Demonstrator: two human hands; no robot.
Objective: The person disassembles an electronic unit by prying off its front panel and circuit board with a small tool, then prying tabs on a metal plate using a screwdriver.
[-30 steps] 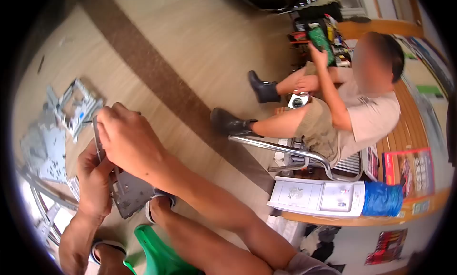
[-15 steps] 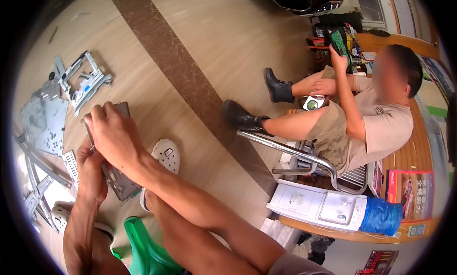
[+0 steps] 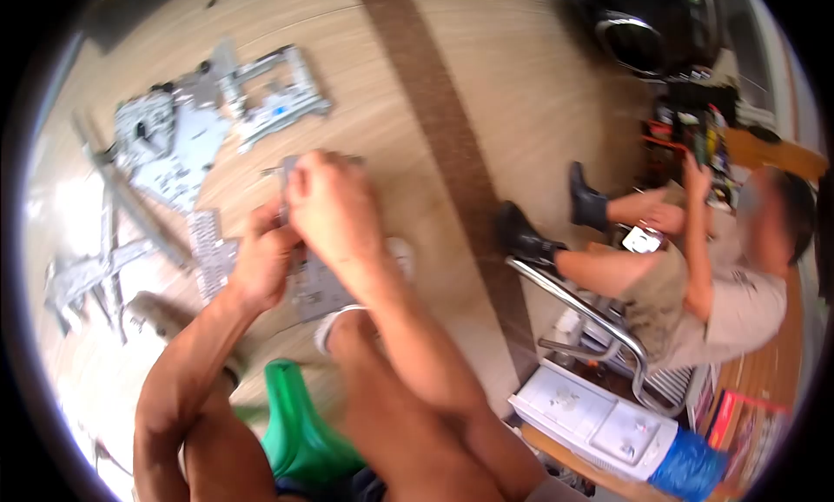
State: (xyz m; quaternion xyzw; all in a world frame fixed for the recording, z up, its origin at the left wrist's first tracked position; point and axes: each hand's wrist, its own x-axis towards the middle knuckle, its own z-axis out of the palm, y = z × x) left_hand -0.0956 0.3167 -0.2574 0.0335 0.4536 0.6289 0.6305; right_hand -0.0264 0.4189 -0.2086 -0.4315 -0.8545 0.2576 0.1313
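A flat grey metal plate (image 3: 321,291) hangs tilted between my two hands, low over the floor in front of my knees. My left hand (image 3: 265,257) is closed on its left edge, thumb toward the middle. Curled over the upper part is my right hand (image 3: 337,211), closed on the plate, its fingertips turned inward and close to the left thumb. Both hands cover much of the plate, and motion blur hides what lies right at the fingertips.
On the floor lie a pale metal frame (image 3: 282,98), flat sheets with small dark parts (image 3: 178,159), a perforated strip (image 3: 207,254) and metal bars (image 3: 109,263). Beneath me is a green plastic stool (image 3: 300,428). A seated person (image 3: 686,276) holds something at right, near a white water dispenser (image 3: 599,415).
My view has swung, so the hands, floor parts and seated person all appear farther right. Both hands stay closed around the plate.
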